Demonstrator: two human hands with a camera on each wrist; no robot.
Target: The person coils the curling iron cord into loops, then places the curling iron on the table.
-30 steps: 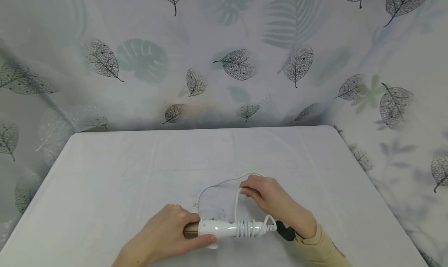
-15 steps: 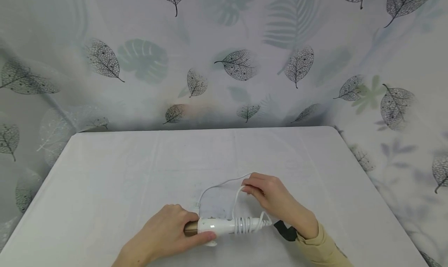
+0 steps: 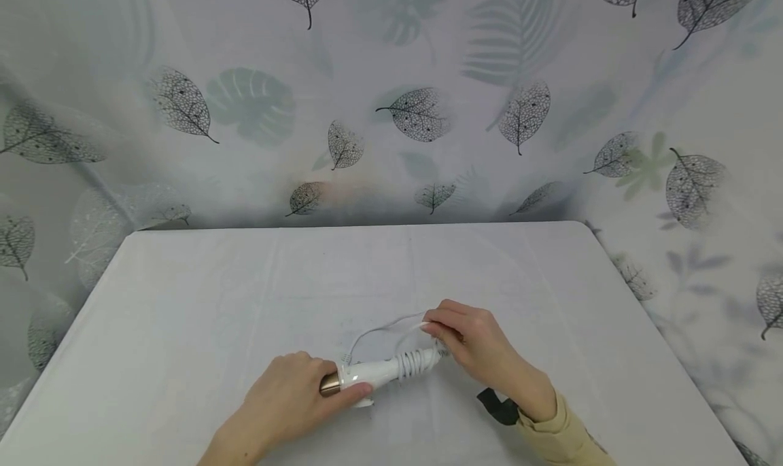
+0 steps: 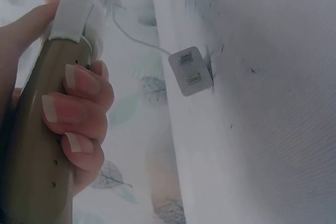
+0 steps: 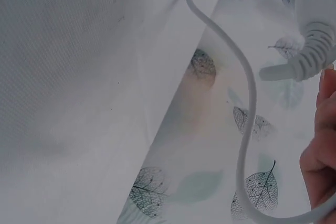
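Observation:
My left hand [image 3: 287, 398] grips a curling iron [image 3: 374, 372] by its gold-brown barrel [image 4: 39, 124], fingers wrapped round it and thumb along the white part. The white handle points away to the right, with several turns of white cord [image 3: 411, 363] wound round it. My right hand [image 3: 477, 340] pinches the cord just past the handle's end, and its fingers cover part of that end in the head view. The ribbed cord sleeve [image 5: 315, 51] shows close to the right fingertips. A two-pin plug [image 4: 190, 72] is at the free end of the cord, beside the iron.
A white-covered table [image 3: 245, 282] lies under both hands. Behind it and at the sides hangs a leaf-patterned curtain [image 3: 379, 65]. A black strap [image 3: 498, 406] shows by the right wrist, next to a beige sleeve [image 3: 559, 435].
The handle end of the curling iron has swung up and away, towards my right hand, and now meets its fingers. My right hand has barely moved and keeps pinching the cord.

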